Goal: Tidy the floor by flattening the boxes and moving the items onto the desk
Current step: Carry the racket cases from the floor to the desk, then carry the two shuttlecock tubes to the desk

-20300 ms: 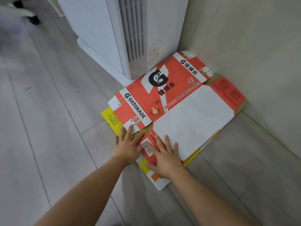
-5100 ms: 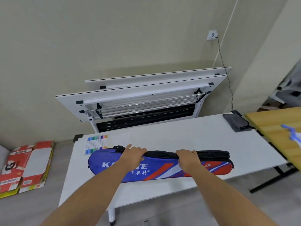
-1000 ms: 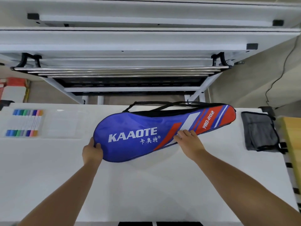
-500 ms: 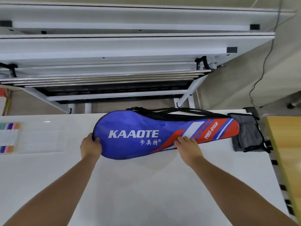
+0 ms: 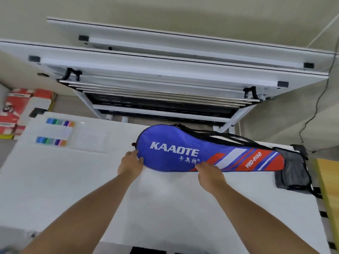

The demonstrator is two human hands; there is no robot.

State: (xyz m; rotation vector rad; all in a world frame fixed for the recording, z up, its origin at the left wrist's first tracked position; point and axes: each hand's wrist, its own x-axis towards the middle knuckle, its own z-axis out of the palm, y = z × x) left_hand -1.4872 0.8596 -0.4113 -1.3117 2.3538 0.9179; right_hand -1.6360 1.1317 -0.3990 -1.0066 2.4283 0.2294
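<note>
A blue, red and white racket bag (image 5: 185, 153) marked KAAOTE lies flat along the back of the white desk (image 5: 165, 208), its black straps trailing behind it. My left hand (image 5: 130, 164) grips the rounded left end of the bag. My right hand (image 5: 211, 174) holds the bag's near edge around its middle. The bag's narrow right end overlaps a grey pouch (image 5: 291, 173). Flattened orange and white boxes (image 5: 20, 109) lie on the floor at the far left.
A clear pack of coloured marker pens (image 5: 56, 132) lies on the desk's left part. Folded white tables (image 5: 165, 70) lean against the wall behind the desk. A wooden table (image 5: 330, 189) adjoins the desk on the right. A black cable (image 5: 311, 114) hangs down the wall.
The bag has shifted to the right across the desk, its narrow end now overlapping the grey pouch. Both hands have stayed on it, and my head view has swung left, showing the markers and boxes again.
</note>
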